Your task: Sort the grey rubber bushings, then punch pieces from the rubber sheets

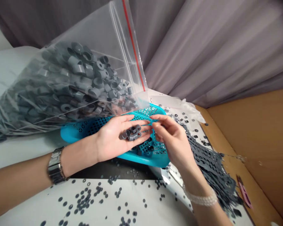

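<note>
One bulging zip bag point(85, 78) packed with grey rings is leaning over your turquoise perforated basket point(143, 158). Your left hand point(113, 138) is cradling several grey rubber rings point(131, 133) on its open palm above the basket, while your right hand point(173, 141) is pinching right beside it, though whether it is gripping anything is hard to tell.

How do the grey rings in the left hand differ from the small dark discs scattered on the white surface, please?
The grey rings sit in a small cluster on the left hand's open palm, while the dark discs lie loose across the white surface. The rings look larger than the discs. The rings are short hollow tubes; the discs look flat. Both are round and grey.
</note>
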A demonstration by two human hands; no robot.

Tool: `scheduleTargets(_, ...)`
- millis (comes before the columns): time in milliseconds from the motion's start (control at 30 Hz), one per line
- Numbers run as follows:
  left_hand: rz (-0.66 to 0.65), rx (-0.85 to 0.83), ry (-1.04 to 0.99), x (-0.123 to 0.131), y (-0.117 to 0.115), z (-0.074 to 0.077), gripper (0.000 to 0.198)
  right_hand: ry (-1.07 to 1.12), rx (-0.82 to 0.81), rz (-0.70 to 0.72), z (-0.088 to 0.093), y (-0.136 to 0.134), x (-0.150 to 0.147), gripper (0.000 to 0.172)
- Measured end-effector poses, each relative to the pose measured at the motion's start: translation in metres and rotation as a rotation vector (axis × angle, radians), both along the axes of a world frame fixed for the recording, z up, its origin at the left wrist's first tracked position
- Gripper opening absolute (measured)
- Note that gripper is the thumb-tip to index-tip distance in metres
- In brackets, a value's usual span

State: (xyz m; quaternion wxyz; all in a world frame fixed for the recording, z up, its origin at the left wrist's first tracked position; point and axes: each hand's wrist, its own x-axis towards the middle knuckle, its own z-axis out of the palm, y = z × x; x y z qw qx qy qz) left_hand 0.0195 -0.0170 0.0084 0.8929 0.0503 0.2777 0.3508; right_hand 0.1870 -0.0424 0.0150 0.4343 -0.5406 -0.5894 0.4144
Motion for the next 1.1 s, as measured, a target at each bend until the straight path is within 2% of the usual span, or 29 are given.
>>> scheduleTargets(67, 0.011, 0.02, 0.014, 0.0, -0.001, 0.0, 0.032, -0.301, 0.165, 0.078, 0.001, -0.004, -0.002, 0.026)
scheduleTargets(133, -0.004, 0.014, 0.03, -0.001, -0.001, 0.0, 0.023, -0.49, 0.266, 0.185, 0.003, -0.007, -0.003, 0.031)
scheduleTargets(233, -0.045, -0.006, 0.061, -0.002, 0.0, 0.0, 0.019, -0.582, 0.31, 0.286, 0.005, -0.008, -0.003, 0.033)
scheduleTargets(400, -0.069, 0.013, 0.055, -0.002, 0.0, 0.001, 0.022, -0.582, 0.313, 0.241, 0.004, -0.006, -0.003, 0.026)
scheduleTargets(500, -0.044, 0.027, 0.033, -0.001, 0.0, 0.001, 0.025, -0.49, 0.225, 0.178, 0.002, -0.005, -0.003, 0.023)
scheduleTargets(633, 0.028, 0.043, 0.031, -0.001, 0.0, 0.001, 0.032, -0.201, 0.053, 0.113, 0.0, -0.003, -0.002, 0.021)
scheduleTargets(700, 0.032, 0.035, 0.004, -0.001, 0.0, 0.001, 0.038, 0.0, -0.045, 0.1, 0.0, -0.001, 0.0, 0.017)
scheduleTargets(833, -0.032, 0.033, -0.046, -0.002, 0.002, 0.0, 0.048, 0.542, -0.296, 0.059, 0.004, 0.005, 0.007, 0.015)
scheduleTargets(900, -0.04, 0.04, -0.041, -0.003, 0.002, 0.0, 0.05, 0.711, -0.365, 0.023, 0.005, 0.008, 0.01, 0.017)
scheduleTargets(1000, -0.043, 0.042, -0.033, -0.003, 0.002, 0.0, 0.052, 0.738, -0.392, -0.009, 0.003, 0.009, 0.01, 0.018)
scheduleTargets(1100, -0.03, 0.045, -0.029, -0.002, 0.001, 0.0, 0.052, 0.507, -0.327, 0.031, -0.001, 0.006, 0.005, 0.021)
